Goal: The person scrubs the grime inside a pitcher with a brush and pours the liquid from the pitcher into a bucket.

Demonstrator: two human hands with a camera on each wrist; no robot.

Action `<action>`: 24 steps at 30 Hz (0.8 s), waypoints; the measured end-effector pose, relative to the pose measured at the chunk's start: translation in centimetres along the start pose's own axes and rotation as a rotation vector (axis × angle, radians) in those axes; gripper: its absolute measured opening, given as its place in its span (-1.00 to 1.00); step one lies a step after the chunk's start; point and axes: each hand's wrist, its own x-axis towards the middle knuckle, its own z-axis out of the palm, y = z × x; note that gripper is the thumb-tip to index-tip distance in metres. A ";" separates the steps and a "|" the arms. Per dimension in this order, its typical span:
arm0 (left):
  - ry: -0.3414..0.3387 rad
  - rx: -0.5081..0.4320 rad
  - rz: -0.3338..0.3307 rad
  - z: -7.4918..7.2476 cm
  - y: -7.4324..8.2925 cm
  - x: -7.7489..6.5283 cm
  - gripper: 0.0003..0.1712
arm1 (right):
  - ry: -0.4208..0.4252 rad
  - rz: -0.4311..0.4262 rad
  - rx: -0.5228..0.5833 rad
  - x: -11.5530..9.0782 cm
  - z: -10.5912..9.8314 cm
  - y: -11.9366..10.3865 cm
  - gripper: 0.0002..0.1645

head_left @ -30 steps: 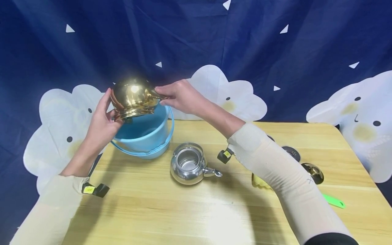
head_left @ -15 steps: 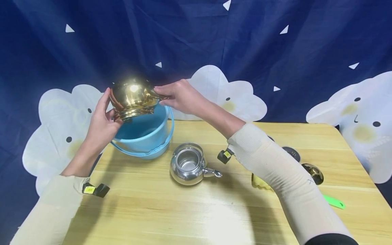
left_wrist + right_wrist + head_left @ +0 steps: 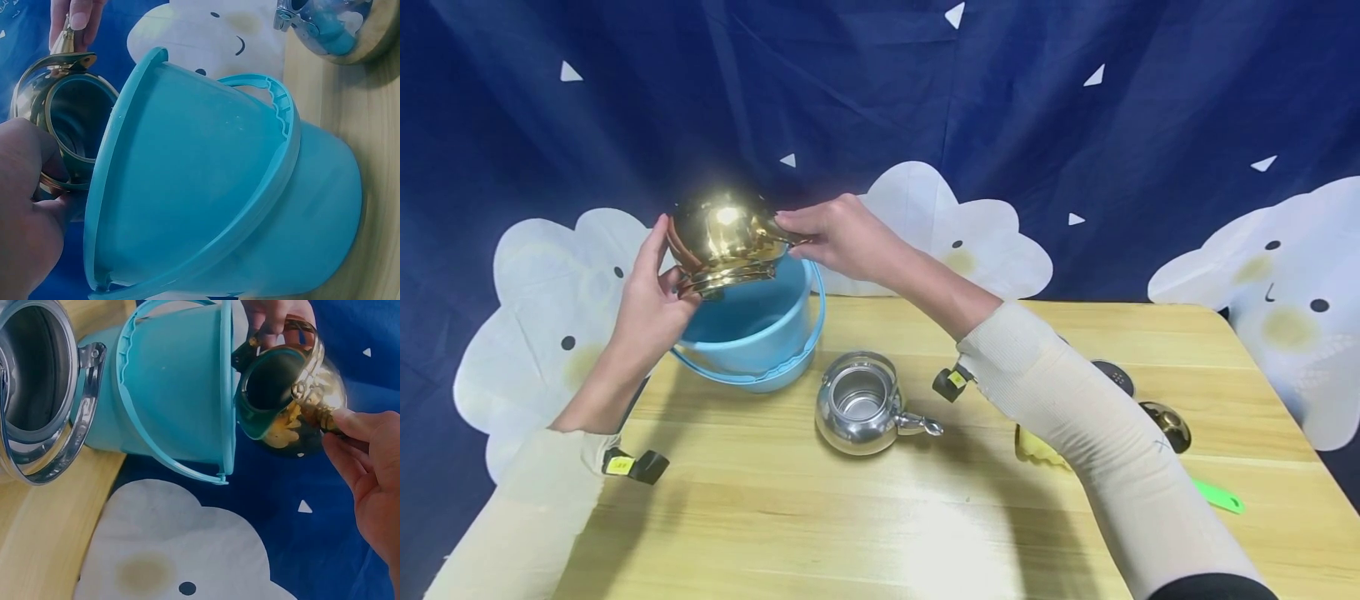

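In the head view, a shiny gold teapot [image 3: 722, 229] is tipped upside down above the light blue bucket [image 3: 790, 333], its mouth facing down. My left hand [image 3: 651, 296] grips it by the mouth and the side of the body. My right hand [image 3: 846, 237] pinches its spout between thumb and fingers. Both wrist views show the teapot's dark hollow mouth [image 3: 78, 119] turned toward the bucket, with a hinged handle [image 3: 309, 337] beside it. No liquid can be seen falling. A silver teapot [image 3: 857, 425], without a lid, stands upright on the table, spout to the right.
On the wooden table [image 3: 820, 525], partly behind my right sleeve, lie a gold lid [image 3: 1168, 427], a dark perforated disc [image 3: 1116, 377], a green handle [image 3: 1219, 497] and a yellow wavy-edged thing [image 3: 1041, 448]. A blue curtain [image 3: 880, 92] with clouds hangs behind.
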 end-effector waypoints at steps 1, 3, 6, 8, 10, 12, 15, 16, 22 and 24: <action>0.001 -0.001 0.003 0.0 0.0 0.0 0.31 | 0.001 -0.005 -0.002 0.0 0.0 0.0 -0.45; 0.002 -0.006 0.004 0.0 0.0 0.1 0.31 | 0.003 -0.010 -0.001 0.0 0.0 0.0 -0.45; 0.002 -0.008 0.004 0.0 -0.1 0.1 0.32 | 0.003 -0.015 -0.006 0.0 -0.1 0.0 -0.45; 0.001 -0.024 0.006 0.1 -0.1 0.1 0.32 | 0.001 -0.017 -0.008 0.0 -0.1 -0.1 -0.45; -0.001 -0.038 0.012 0.1 -0.1 0.1 0.32 | -0.001 -0.021 -0.015 0.0 -0.1 -0.1 -0.45; -0.001 -0.044 0.016 0.1 -0.1 0.1 0.32 | -0.002 -0.026 -0.019 0.0 -0.1 -0.2 -0.45; 0.000 -0.019 0.022 0.1 -0.2 0.1 0.32 | -0.001 -0.035 -0.022 0.0 -0.1 -0.2 -0.45; 0.000 -0.008 0.023 0.1 -0.2 0.1 0.32 | 0.000 -0.038 -0.023 0.0 -0.1 -0.2 -0.46; 0.001 0.042 0.028 0.1 -0.2 0.0 0.33 | 0.002 -0.048 -0.029 -0.1 -0.1 -0.2 -0.46; 0.004 0.065 0.033 0.1 -0.2 0.0 0.33 | 0.003 -0.047 -0.029 -0.1 -0.2 -0.3 -0.46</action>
